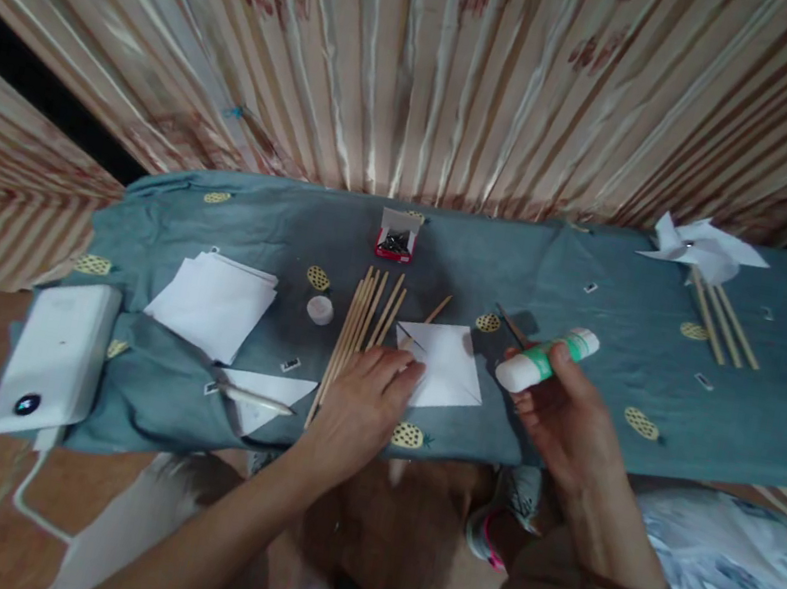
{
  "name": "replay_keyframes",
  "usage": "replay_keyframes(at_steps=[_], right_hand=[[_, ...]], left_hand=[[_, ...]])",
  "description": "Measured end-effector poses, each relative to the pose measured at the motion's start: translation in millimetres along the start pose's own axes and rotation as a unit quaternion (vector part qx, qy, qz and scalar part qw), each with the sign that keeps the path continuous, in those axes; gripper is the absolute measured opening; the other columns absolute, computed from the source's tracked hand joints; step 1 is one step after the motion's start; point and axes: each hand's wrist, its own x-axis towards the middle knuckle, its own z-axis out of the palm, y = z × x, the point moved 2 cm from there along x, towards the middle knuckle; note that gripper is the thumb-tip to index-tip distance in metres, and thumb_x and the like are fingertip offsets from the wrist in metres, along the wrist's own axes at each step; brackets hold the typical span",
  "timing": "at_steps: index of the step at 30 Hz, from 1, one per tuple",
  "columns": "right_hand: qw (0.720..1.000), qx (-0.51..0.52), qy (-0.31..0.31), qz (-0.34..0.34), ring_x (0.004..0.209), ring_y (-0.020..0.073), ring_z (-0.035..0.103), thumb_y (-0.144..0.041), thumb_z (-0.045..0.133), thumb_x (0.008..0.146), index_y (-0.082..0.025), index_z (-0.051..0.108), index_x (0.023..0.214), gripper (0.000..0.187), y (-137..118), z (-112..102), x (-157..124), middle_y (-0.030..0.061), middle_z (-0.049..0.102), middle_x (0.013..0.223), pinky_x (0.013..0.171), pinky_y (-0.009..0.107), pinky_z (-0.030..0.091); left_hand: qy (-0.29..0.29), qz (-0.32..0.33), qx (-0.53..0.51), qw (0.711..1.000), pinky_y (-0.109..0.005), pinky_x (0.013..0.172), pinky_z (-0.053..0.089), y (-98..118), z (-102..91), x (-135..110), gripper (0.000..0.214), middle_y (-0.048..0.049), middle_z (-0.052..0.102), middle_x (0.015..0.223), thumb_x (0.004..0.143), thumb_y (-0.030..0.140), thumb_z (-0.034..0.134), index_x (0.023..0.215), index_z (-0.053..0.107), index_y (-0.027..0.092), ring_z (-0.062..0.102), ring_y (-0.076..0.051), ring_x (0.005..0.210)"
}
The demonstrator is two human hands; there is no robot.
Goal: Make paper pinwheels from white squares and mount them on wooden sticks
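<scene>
Head view. The left hand (363, 401) lies palm down on the blue cloth (612, 303). Its fingers are close together and slightly curled, with the tips pressing the 9 o'clock corner of a folded white paper (446, 365). The right hand (570, 417), at 3 o'clock of that paper, is closed around a glue stick (545, 360), thumb on top and fingers wrapped beneath. The stick is raised off the cloth and tilted, its far end pointing to 2 o'clock.

A bundle of wooden sticks (357, 329) lies just beside the left hand at 11 o'clock. A small white round item (320, 309), possibly a cap, sits at 9 o'clock of the bundle. A red box (398, 234) stands at 12 o'clock. A stack of white sheets (213, 303) lies further out at 9 o'clock. Paper pinwheels (701, 252) lie at 2 o'clock, well apart.
</scene>
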Motion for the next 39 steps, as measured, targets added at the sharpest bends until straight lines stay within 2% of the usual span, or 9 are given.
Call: replay_keyframes(at_steps=[4, 9, 15, 18, 22, 27, 31, 35, 39], right_hand=[[1.000, 0.003, -0.015, -0.008, 0.060, 0.0124, 0.070, -0.039, 0.087, 0.058, -0.023, 0.063, 0.072, 0.033, 0, 4, -1, -0.0037, 0.073, 0.067, 0.049, 0.016, 0.054], [1.000, 0.011, -0.025, -0.001, 0.060, 0.0127, 0.071, -0.039, 0.089, 0.055, -0.022, 0.064, 0.072, 0.035, 3, 11, -4, -0.0031, 0.074, 0.066, 0.050, 0.016, 0.056], [1.000, 0.022, -0.020, 0.006, 0.061, 0.0125, 0.071, -0.037, 0.089, 0.055, -0.023, 0.064, 0.073, 0.034, 5, 10, -5, -0.0034, 0.074, 0.067, 0.051, 0.016, 0.056], [1.000, 0.022, -0.017, 0.016, 0.060, 0.0117, 0.070, -0.038, 0.089, 0.055, -0.022, 0.065, 0.074, 0.035, 5, 9, -6, -0.0025, 0.074, 0.068, 0.053, 0.016, 0.057], [0.999, 0.041, 0.001, 0.017, 0.060, 0.0111, 0.070, -0.034, 0.091, 0.050, -0.022, 0.065, 0.072, 0.036, 2, 10, -5, -0.0050, 0.073, 0.066, 0.052, 0.015, 0.057], [0.998, 0.060, -0.023, 0.015, 0.069, 0.0113, 0.071, -0.029, 0.085, 0.060, -0.018, 0.067, 0.075, 0.025, 0, 10, 0, 0.0002, 0.075, 0.076, 0.059, 0.015, 0.059], [0.995, 0.091, -0.038, 0.032, 0.068, 0.0093, 0.069, -0.014, 0.080, 0.060, -0.019, 0.067, 0.077, 0.021, 2, 7, 5, -0.0010, 0.075, 0.078, 0.064, 0.015, 0.060], [0.992, 0.100, -0.057, 0.050, 0.064, 0.0073, 0.069, -0.015, 0.080, 0.065, -0.019, 0.067, 0.075, 0.018, 7, 7, 8, -0.0045, 0.073, 0.071, 0.065, 0.014, 0.059], [0.989, 0.112, -0.073, 0.065, 0.070, 0.0097, 0.072, -0.019, 0.084, 0.064, -0.021, 0.068, 0.079, 0.022, 10, 10, 8, -0.0041, 0.075, 0.075, 0.066, 0.015, 0.060]], left_hand=[[-0.048, -0.062, 0.045, 0.996, -0.044, 0.084, 0.053, -17, -8.5, 3, 0.032, -0.0125, 0.067, 0.102, 0.087, 0.017, 0.057, 0.118, 0.058, 0.013, 0.062, -0.027, 0.093], [-0.140, -0.131, 0.064, 0.979, -0.033, 0.075, 0.054, -19, -9.4, 6, 0.023, -0.0081, 0.068, 0.098, 0.089, 0.018, 0.051, 0.110, 0.061, 0.017, 0.065, -0.022, 0.086], [-0.103, -0.204, 0.073, 0.971, -0.030, 0.070, 0.051, -37, -29.7, 11, 0.022, -0.0065, 0.068, 0.101, 0.091, 0.017, 0.047, 0.109, 0.060, 0.018, 0.067, -0.021, 0.085], [-0.118, -0.223, 0.070, 0.965, -0.030, 0.069, 0.050, -47, -38.5, 9, 0.017, -0.0053, 0.068, 0.095, 0.090, 0.020, 0.052, 0.104, 0.062, 0.018, 0.067, -0.021, 0.082], [-0.095, -0.203, 0.061, 0.973, -0.031, 0.067, 0.052, -45, -41.5, 6, 0.020, -0.0062, 0.067, 0.090, 0.090, 0.031, 0.057, 0.104, 0.062, 0.016, 0.066, -0.021, 0.076], [-0.008, -0.026, 0.007, 1.000, -0.039, 0.095, 0.051, -14, -21.4, 4, 0.024, -0.0120, 0.064, 0.118, 0.093, 0.019, 0.049, 0.114, 0.060, 0.014, 0.059, -0.025, 0.109], [-0.048, 0.024, -0.031, 0.998, -0.046, 0.107, 0.042, 8, 1.4, 4, 0.037, -0.0151, 0.047, 0.145, 0.092, 0.020, 0.053, 0.128, 0.053, 0.013, 0.040, -0.029, 0.136], [-0.093, 0.012, -0.051, 0.994, -0.051, 0.110, 0.035, 13, 11.5, 5, 0.051, -0.0154, 0.039, 0.152, 0.088, 0.032, 0.062, 0.135, 0.048, 0.017, 0.027, -0.030, 0.144], [-0.112, -0.002, -0.053, 0.992, -0.051, 0.111, 0.032, 11, 14.2, 7, 0.054, -0.0159, 0.037, 0.153, 0.088, 0.040, 0.061, 0.136, 0.049, 0.019, 0.025, -0.030, 0.145]])
